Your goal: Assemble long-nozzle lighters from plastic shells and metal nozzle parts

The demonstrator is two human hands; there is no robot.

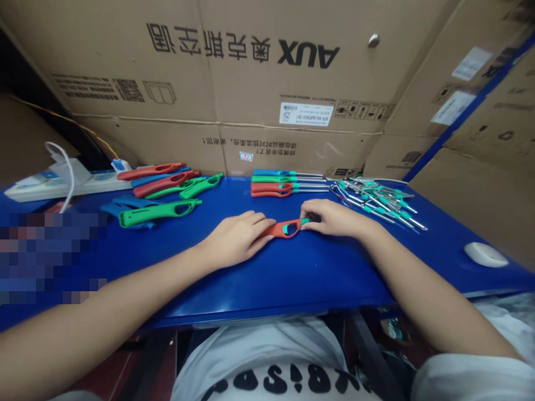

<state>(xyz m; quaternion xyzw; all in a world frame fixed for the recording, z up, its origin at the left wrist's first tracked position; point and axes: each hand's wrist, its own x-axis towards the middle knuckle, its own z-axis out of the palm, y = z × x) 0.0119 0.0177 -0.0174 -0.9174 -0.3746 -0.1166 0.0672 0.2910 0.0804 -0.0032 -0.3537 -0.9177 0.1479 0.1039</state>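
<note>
My left hand (236, 236) is closed round the rear of an orange lighter handle (284, 228) with a teal trigger, lying on the blue table (292, 273). At the handle's front end, my right hand (330, 217) pinches a teal-collared part; whether a metal rod is attached there is hidden by the fingers. Just right of this hand lies a pile of metal rods with teal collars (376, 203).
Empty red, green and blue handles (167, 195) lie at the left. Three finished lighters (284, 184) are stacked behind my hands. A white power strip (54, 181) sits far left, a white oval object (485, 254) at the right edge. Cardboard boxes (267, 83) wall the back.
</note>
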